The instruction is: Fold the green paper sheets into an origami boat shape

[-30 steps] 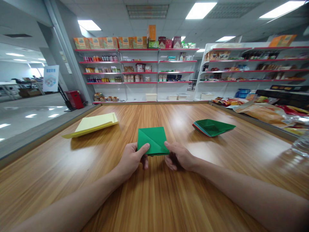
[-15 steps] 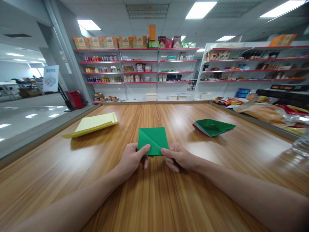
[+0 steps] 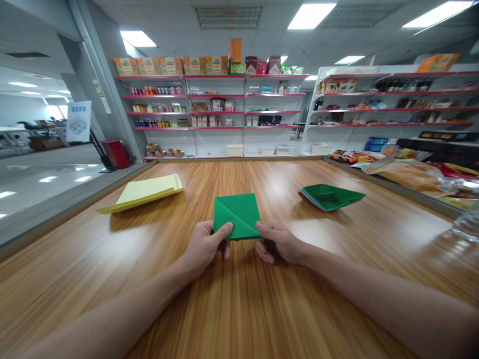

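Observation:
A square of folded green paper [image 3: 238,213] with a diagonal crease is held up above the middle of the table. My left hand [image 3: 205,245] pinches its lower left corner, thumb on top and fingers underneath. At the lower right corner, my right hand [image 3: 281,242] grips the edge, its thumb tip by the rim and the other fingers curled below. To the right lies a stack of folded papers [image 3: 332,197], green on top with blue and red edges showing. Yellow paper sheets [image 3: 147,192] rest on the left side, one edge bent up.
The wooden table [image 3: 239,309] has a raised rim. Snack packages [image 3: 407,174] lie along the right side, with a clear plastic item [image 3: 467,224] at the right edge. Behind the table stand shelves [image 3: 217,127] of goods, and a red box [image 3: 115,153] stands on the floor at left.
My right thumb has slid from the paper's lower edge out to its right corner. The paper has tilted slightly, its right side raised. My left hand stays in place.

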Action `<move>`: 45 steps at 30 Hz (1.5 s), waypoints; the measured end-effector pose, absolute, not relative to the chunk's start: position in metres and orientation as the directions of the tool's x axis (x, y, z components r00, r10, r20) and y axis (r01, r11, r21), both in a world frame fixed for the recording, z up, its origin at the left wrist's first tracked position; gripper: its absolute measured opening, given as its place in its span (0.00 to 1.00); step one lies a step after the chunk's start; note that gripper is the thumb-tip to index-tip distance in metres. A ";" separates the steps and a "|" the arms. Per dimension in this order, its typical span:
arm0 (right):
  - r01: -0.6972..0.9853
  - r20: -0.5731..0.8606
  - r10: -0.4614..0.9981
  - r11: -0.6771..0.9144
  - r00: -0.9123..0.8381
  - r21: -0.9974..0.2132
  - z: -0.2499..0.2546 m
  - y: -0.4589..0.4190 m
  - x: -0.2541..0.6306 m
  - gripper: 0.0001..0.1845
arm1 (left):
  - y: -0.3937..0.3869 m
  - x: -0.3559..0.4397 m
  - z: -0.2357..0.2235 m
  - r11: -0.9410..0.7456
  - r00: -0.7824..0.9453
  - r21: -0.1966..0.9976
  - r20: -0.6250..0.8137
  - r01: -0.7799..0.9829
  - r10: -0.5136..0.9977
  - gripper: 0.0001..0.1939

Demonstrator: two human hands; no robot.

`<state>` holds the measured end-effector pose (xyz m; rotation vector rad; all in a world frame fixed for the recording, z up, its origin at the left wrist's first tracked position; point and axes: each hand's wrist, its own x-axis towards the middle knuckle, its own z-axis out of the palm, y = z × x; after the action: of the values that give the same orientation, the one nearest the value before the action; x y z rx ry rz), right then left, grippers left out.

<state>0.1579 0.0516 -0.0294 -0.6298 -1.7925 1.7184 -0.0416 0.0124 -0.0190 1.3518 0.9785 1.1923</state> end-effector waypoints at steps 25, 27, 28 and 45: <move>-0.052 0.072 0.797 0.051 -0.599 -0.997 -0.038 0.055 0.159 0.37 | 0.007 -0.040 -0.019 -0.250 0.195 0.968 0.244 0.009 0.950 0.17; 0.000 0.066 0.791 0.084 -0.608 -0.996 -0.034 0.053 0.158 0.33 | 0.008 -0.040 -0.020 -0.249 0.208 0.969 0.243 -0.001 0.947 0.17; 0.028 0.054 0.792 0.090 -0.608 -0.996 -0.032 0.052 0.158 0.32 | 0.008 -0.040 -0.021 -0.247 0.214 0.969 0.243 -0.008 0.946 0.17; 0.135 0.127 0.813 0.245 -0.568 -0.960 -0.025 0.045 0.153 0.31 | 0.014 -0.036 -0.024 -0.144 0.132 0.954 0.183 -0.262 0.974 0.14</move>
<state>0.1530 0.0446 -0.0250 -0.8644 -1.8803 1.3580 -0.0365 0.0138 -0.0244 1.2058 0.8255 1.3200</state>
